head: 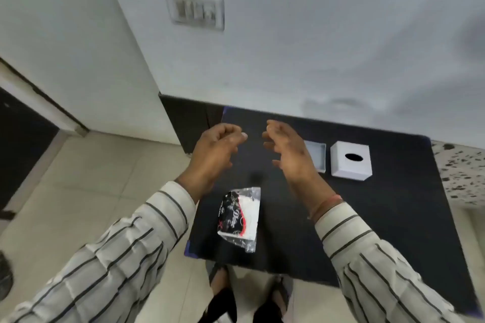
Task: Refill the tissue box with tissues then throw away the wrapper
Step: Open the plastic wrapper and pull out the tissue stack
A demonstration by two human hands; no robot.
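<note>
Striped sleeves [136, 249] frame both hands above the desk [380, 217]; left hand [214, 151] and right hand [287, 151] hover with fingers curled, grasping nothing; the tissue pack [240, 217] lies below them, probably light, soft, slippery in its wrapper, best pinched at its ends; the tissue box [351, 160] stands well apart.

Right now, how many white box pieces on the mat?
2. Cube with an oval slot at the far right; open tray just left of it, partly hidden behind the right hand.
</note>
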